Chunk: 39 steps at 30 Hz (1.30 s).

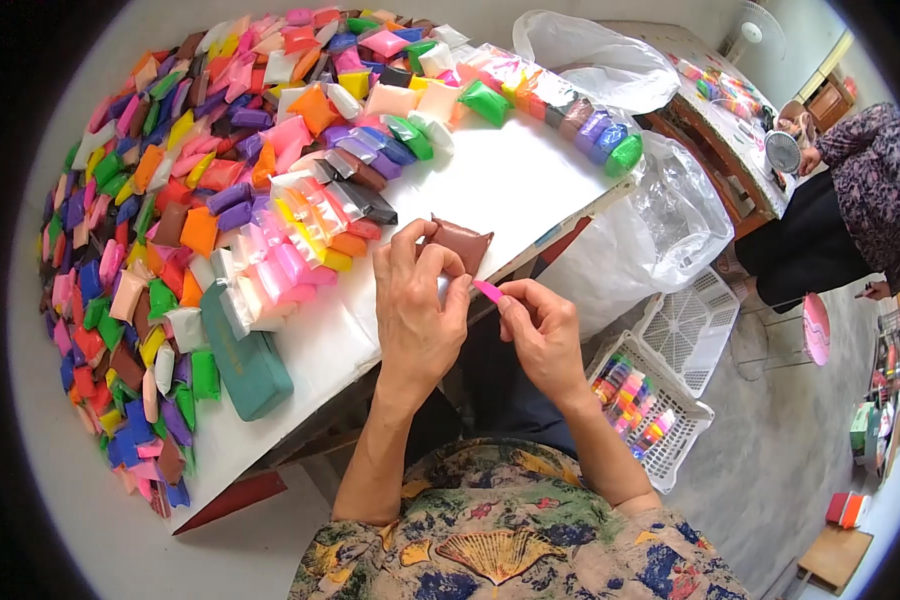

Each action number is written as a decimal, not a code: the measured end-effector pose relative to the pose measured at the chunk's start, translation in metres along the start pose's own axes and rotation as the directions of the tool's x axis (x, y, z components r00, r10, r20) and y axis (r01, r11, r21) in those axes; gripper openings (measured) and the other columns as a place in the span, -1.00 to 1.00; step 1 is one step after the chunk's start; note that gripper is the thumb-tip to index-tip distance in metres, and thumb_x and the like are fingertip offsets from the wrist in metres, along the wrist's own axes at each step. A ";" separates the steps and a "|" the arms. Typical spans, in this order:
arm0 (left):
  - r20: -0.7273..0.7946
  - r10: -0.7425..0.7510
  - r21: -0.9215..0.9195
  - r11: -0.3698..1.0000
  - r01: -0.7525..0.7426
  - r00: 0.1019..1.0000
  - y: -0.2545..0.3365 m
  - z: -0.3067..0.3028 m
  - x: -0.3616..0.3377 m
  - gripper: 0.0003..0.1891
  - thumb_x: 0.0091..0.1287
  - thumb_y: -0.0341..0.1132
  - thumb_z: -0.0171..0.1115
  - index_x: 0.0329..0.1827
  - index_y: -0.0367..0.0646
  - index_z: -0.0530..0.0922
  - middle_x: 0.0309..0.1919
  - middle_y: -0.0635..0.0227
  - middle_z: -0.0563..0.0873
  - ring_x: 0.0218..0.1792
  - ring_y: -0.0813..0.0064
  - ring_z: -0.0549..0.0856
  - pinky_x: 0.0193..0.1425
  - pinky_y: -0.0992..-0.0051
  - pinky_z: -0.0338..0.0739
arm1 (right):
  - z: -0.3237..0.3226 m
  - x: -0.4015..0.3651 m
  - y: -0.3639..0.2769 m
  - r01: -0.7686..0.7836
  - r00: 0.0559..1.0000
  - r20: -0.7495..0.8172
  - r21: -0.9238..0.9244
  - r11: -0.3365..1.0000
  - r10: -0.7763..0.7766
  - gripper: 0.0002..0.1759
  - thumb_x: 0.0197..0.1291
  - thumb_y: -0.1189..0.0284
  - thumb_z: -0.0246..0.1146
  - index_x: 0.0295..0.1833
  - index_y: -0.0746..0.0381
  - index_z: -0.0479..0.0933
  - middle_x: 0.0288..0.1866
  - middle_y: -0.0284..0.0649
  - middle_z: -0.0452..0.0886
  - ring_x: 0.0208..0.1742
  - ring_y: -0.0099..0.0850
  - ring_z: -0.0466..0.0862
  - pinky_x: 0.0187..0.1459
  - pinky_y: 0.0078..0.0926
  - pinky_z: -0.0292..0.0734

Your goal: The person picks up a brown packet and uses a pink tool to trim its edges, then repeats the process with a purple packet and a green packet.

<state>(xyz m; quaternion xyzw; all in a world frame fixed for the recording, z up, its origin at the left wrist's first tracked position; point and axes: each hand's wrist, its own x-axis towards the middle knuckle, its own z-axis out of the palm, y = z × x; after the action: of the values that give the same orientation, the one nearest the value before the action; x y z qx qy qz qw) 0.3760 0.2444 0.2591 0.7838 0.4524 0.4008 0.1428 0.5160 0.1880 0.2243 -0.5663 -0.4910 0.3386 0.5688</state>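
Note:
My left hand (420,305) is at the table's front edge, thumb and forefinger pinched together. A brown packet (460,243), shiny and pillow-shaped, lies by its fingertips and is partly covered by them. What the pinch holds is hidden; a bit of pale wrapper shows under the fingers. My right hand (540,335) is closed on a small bright pink strip (488,291), whose tip points to the left thumb. Left of my hands, rows of wrapped colored packets (295,240) lie beside a dark green case (242,355).
A large heap of colored packets (170,230) covers the far left of the white table (515,175). Clear plastic bags (660,200) hang at its right end. White baskets (685,425) with packets are on the floor. At right another person (840,215) stands near a second table.

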 end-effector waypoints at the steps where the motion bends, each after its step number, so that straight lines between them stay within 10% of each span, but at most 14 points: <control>1: -0.001 0.002 0.003 1.000 -0.002 1.000 0.000 0.000 0.000 -0.88 0.21 -0.44 0.35 -0.25 -0.19 0.58 0.23 0.13 0.51 0.24 0.06 0.44 0.35 0.16 0.29 | 0.003 -0.003 -0.003 0.070 0.996 -0.043 -0.076 0.995 -0.074 -0.91 0.30 0.58 0.21 -0.18 0.37 0.61 -0.53 -0.05 0.59 -0.55 -0.28 0.63 -0.47 -0.39 0.46; 8: 0.001 -0.004 -0.001 1.000 0.004 1.000 0.001 0.000 -0.001 -0.88 0.21 -0.44 0.35 -0.25 -0.19 0.58 0.23 0.14 0.51 0.23 0.05 0.45 0.35 0.16 0.29 | 0.009 -0.004 -0.002 0.281 0.936 -0.098 -0.369 0.886 -0.338 -0.90 0.29 0.59 0.22 -0.12 0.36 0.60 -0.50 -0.06 0.59 -0.51 -0.30 0.65 -0.45 -0.41 0.46; 14: -0.003 -0.006 0.006 1.000 0.006 1.000 0.001 0.001 -0.001 -0.88 0.20 -0.46 0.35 -0.25 -0.19 0.57 0.23 0.16 0.51 0.23 0.06 0.45 0.34 0.17 0.30 | 0.002 0.001 0.011 -0.119 0.991 0.087 0.270 0.956 0.099 -0.85 0.41 0.49 0.21 -0.13 0.36 0.60 -0.53 -0.37 0.56 -0.54 -0.66 0.51 -0.52 -0.62 0.33; 24: -0.007 0.001 -0.003 1.000 -0.001 1.000 0.001 0.001 -0.001 -0.88 0.19 -0.46 0.34 -0.26 -0.20 0.57 0.23 0.16 0.51 0.22 0.06 0.45 0.33 0.17 0.31 | 0.002 0.006 0.025 -0.461 0.885 0.364 0.603 0.651 0.290 -0.82 0.43 0.37 0.23 -0.07 0.28 0.61 -0.55 -0.48 0.47 -0.64 -0.79 0.25 -0.63 -0.75 0.02; 39: -0.015 0.000 0.024 1.000 0.000 1.000 0.002 0.001 -0.001 -0.88 0.21 -0.45 0.35 -0.25 -0.18 0.56 0.21 0.16 0.52 0.22 0.05 0.46 0.34 0.15 0.31 | -0.004 0.004 0.009 -0.151 0.988 0.043 0.500 0.853 0.149 -0.85 0.40 0.41 0.29 -0.09 0.27 0.61 -0.51 -0.51 0.46 -0.52 -0.81 0.33 -0.51 -0.78 0.17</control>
<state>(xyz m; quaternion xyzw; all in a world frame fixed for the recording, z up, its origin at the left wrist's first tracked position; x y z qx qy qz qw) 0.3776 0.2422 0.2594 0.7824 0.4582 0.4012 0.1299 0.5226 0.1913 0.2164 -0.4351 -0.3414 0.4986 0.6675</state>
